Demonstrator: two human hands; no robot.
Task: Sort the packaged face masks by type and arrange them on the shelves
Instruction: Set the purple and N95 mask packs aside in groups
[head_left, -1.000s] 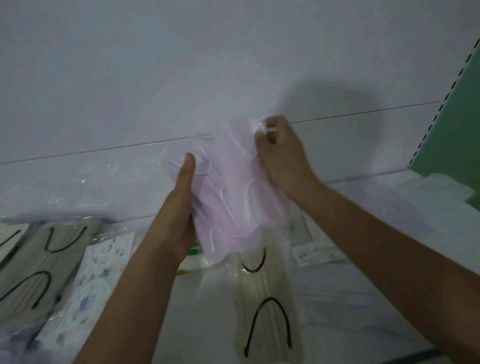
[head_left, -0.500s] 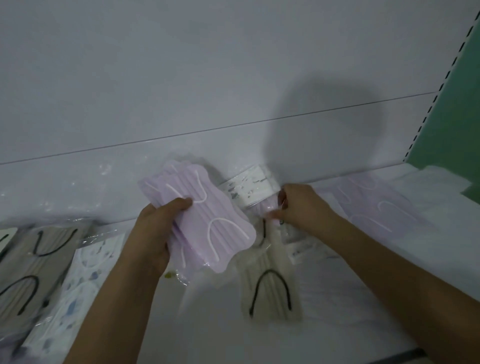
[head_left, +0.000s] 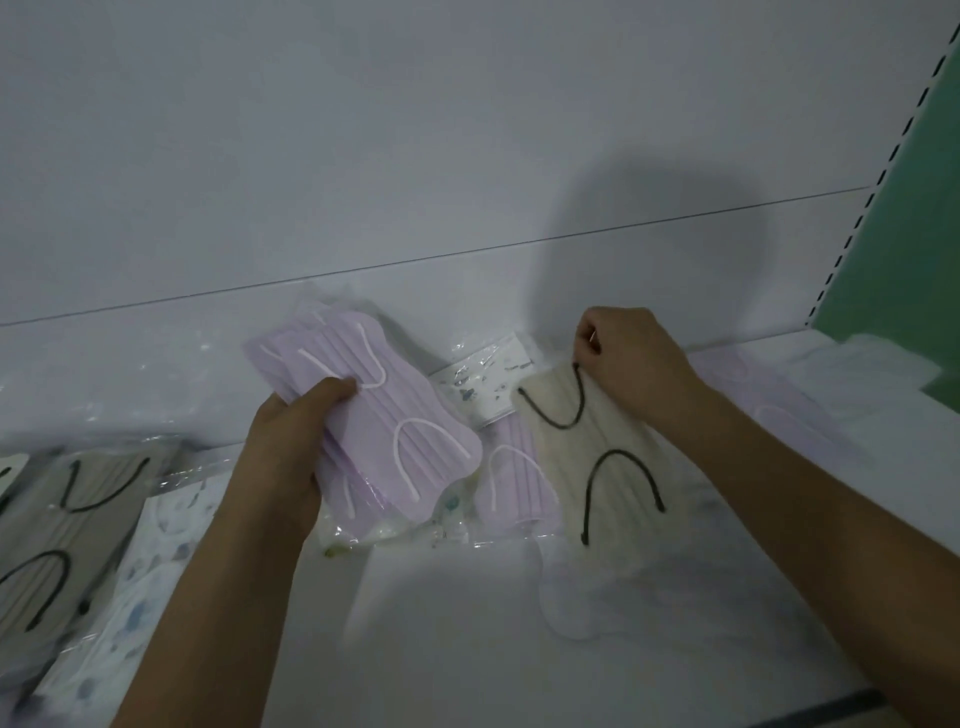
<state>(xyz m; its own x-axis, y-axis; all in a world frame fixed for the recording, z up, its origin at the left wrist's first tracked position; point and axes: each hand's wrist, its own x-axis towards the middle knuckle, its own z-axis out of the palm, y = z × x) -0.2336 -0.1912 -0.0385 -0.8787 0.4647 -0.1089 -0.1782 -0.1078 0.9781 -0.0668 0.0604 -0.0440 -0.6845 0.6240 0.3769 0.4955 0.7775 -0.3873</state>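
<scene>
Nearest, the left hand (head_left: 291, 447) grips a pack of lilac masks (head_left: 374, 415), thumb over its top face and fingers curled beneath, holding it tilted above the shelf (head_left: 467, 623). Further in, the right hand (head_left: 631, 358) pinches the top edge of a cream pack with black ear loops (head_left: 597, 441), which lies on the shelf partly over another lilac pack (head_left: 511, 478). These packs look light and limp, the clear film slippery and crackly, so I judge a pinch at a corner or a flat grip across the width works best; one-edge holds let them sag. Each is a pleated stack in glossy wrap, loops showing on top. To the left lie grey packs (head_left: 67, 519) and printed white packs (head_left: 140, 597); behind the centre stands a small printed pack (head_left: 483, 384); far right rests a faint lilac pack (head_left: 769, 410).
</scene>
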